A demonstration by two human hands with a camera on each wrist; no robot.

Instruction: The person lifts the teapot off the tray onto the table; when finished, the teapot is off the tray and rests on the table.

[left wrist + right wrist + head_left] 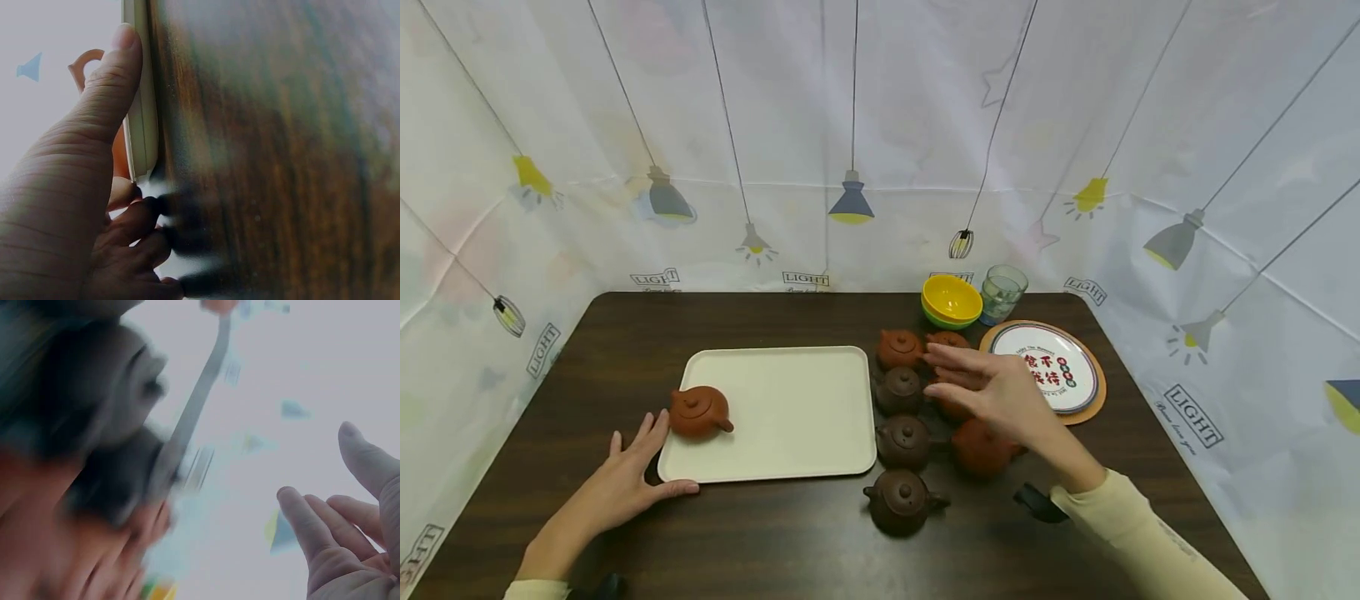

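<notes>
A cream rectangular tray (797, 417) lies on the left half of the table, with a reddish-brown teapot (698, 412) near its left edge. My left hand (617, 487) is spread at the tray's front left corner, its thumb (119, 69) along the tray's edge and its fingers beside the teapot. Above the group of teapots hovers my right hand (1000, 396), fingers extended, with nothing held. Below and around it stand dark brown teapots (901, 502) in a column and reddish ones (981, 450); the hand partly hides some. The right wrist view shows the teapots blurred.
Behind the teapots are a yellow bowl (951, 297) stacked on a green one and a glass (1002, 293). A white printed plate (1052, 358) rests on a round orange-brown mat (1093, 400) at the right. A patterned white curtain (895, 125) surrounds the dark wooden table (775, 533).
</notes>
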